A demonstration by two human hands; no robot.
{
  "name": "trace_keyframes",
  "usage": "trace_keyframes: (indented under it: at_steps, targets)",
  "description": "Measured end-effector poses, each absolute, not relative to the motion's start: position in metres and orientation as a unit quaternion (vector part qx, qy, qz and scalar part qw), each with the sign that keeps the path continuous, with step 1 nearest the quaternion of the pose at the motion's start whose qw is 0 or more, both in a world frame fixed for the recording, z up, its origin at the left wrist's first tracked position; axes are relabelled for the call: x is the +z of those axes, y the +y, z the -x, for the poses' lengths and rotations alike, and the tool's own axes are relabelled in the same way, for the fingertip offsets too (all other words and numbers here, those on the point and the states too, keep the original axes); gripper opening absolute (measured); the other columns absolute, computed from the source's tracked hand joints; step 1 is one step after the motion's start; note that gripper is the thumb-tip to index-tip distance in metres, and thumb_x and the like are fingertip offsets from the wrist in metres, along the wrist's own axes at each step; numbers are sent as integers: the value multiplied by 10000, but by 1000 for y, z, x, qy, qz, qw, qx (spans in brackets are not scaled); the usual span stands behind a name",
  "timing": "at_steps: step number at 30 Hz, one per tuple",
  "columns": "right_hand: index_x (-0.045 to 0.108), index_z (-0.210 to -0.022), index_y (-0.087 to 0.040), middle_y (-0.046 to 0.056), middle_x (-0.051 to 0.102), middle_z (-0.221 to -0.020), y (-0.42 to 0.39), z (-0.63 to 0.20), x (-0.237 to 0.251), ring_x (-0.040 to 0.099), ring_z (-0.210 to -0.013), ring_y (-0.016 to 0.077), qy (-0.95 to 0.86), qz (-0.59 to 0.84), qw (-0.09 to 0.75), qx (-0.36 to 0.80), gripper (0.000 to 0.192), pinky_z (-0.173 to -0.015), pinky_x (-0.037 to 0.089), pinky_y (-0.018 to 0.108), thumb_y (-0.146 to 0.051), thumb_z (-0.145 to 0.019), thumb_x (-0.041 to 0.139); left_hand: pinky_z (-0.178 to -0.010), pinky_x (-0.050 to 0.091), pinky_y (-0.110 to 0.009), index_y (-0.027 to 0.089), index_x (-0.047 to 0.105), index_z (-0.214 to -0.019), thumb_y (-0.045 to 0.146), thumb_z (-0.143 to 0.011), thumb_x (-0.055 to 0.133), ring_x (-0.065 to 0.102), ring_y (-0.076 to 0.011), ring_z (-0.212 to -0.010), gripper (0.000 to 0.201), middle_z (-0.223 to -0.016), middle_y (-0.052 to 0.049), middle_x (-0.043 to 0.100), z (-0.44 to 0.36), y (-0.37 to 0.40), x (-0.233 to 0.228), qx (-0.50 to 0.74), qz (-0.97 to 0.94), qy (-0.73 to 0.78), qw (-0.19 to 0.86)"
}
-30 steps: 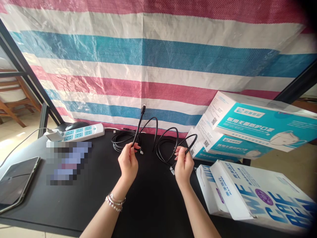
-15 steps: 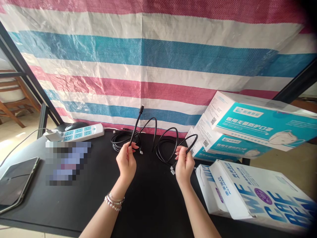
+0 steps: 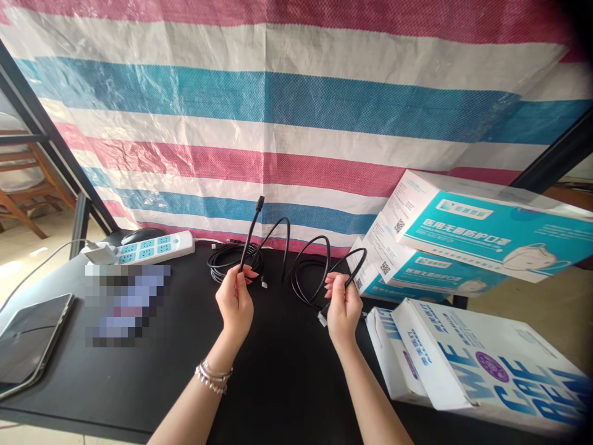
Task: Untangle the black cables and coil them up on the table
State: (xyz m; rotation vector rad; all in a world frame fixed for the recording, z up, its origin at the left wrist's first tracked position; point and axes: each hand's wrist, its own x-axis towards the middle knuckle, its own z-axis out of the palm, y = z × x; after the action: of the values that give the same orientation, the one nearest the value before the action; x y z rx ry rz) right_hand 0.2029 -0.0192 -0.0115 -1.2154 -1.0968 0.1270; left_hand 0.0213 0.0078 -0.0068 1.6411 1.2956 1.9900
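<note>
My left hand [image 3: 236, 300] pinches a thin black cable [image 3: 283, 238] near one end, so that its plug [image 3: 260, 203] sticks up above my fingers. The same cable arches over to my right hand [image 3: 343, 307], which is shut on its gathered loops [image 3: 315, 266]; a small white connector [image 3: 321, 318] hangs below that fist. Both hands hover just above the black table [image 3: 162, 346]. A second coil of black cable [image 3: 227, 258] lies on the table behind my left hand.
A white power strip [image 3: 152, 245] and a dark mouse [image 3: 141, 233] lie at the back left, a tablet [image 3: 28, 340] at the left edge. Stacked teal mask boxes [image 3: 463, 241] and white boxes [image 3: 463, 364] fill the right side. A striped tarp [image 3: 296, 111] hangs behind.
My left hand has slid slightly left, and the cable's plug end has tilted with it. My right hand has barely moved.
</note>
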Motion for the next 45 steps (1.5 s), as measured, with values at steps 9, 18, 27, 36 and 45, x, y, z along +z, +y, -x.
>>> trace_keyframes:
  at_steps: [9,18,27,36,45]
  targets:
    - [568,-785,-165,39,588,-747,-20,-200,-12,529,-610,130,-497,532,682,70,286,-541,434,262,-363,-895,393,-601,492,-232,155,549,-850,249,-893,365,603,-116,-650,211,-700,-22,623,-22,8,-7,678,-570,446,129]
    - [592,-837,-155,55,607,-772,-21,-198,-13,536,-616,136,-516,536,664,73,309,-545,444,268,-373,-898,381,-586,494,-231,156,553,-849,254,-894,365,600,-117,-638,216,-694,-26,624,-25,5,-7,674,-582,435,136]
    - [595,-849,-164,55,612,-798,-23,-196,-9,571,-669,154,-535,528,655,78,279,-574,450,281,-336,-900,381,-596,484,-239,162,546,-811,234,-896,359,586,-113,-619,218,-695,-29,631,-27,2,-6,655,-606,428,144]
    - [593,-856,-168,62,627,-814,-25,-192,-9,587,-692,162,-555,523,641,86,274,-563,462,272,-331,-899,378,-581,475,-214,159,543,-791,213,-891,358,571,-98,-583,218,-678,-16,633,-30,-1,-7,645,-626,414,142]
    - [602,-883,-177,60,634,-801,-26,-189,-7,589,-696,163,-584,510,623,97,274,-613,481,293,-317,-902,368,-570,484,-227,160,539,-790,238,-893,347,582,-109,-587,232,-672,-27,635,-34,-2,-7,635,-637,411,150]
